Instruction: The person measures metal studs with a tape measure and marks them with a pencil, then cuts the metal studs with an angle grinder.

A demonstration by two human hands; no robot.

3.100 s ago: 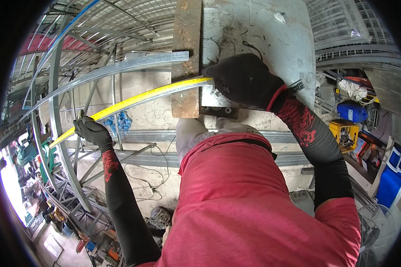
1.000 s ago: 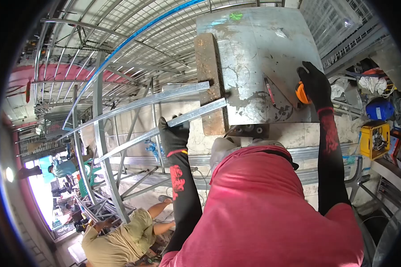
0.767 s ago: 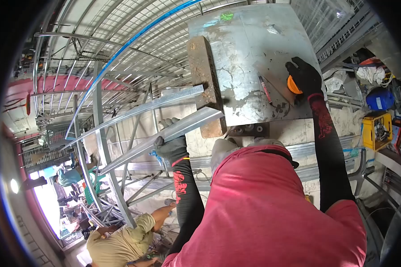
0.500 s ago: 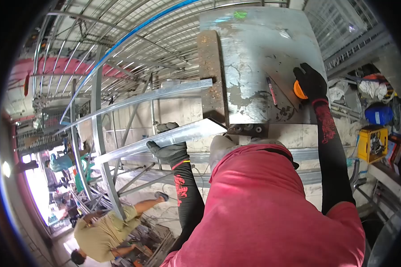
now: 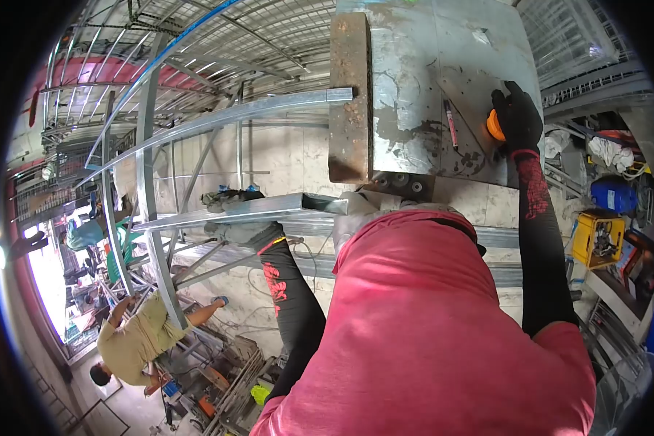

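My left hand point(image 5: 243, 231), in a grey-black glove, is closed around a galvanized metal tube point(image 5: 276, 211). The tube's angled cut end lies near my body, just short of the metal-topped table point(image 5: 414, 36). My right hand point(image 5: 519, 123), in a black glove, rests over the right side of that table, its fingers curled around a round orange object point(image 5: 495, 126). Most of this object is hidden by the glove. A red-and-white marker point(image 5: 451, 125) lies on the tabletop to its left, beside a dark triangular outline.
A rusty steel bar point(image 5: 350, 102) lies along the table's left edge, with another metal tube point(image 5: 247, 110) ending on it. Upright metal framing point(image 5: 147, 131) stands at left. A person in a tan shirt point(image 5: 134, 338) bends at lower left. A yellow crate point(image 5: 598, 238) sits at right.
My left hand has drawn the tube away from the table's edge and turned it, so its hollow cut end now shows. My right hand stays on the orange object. The view has shifted slightly.
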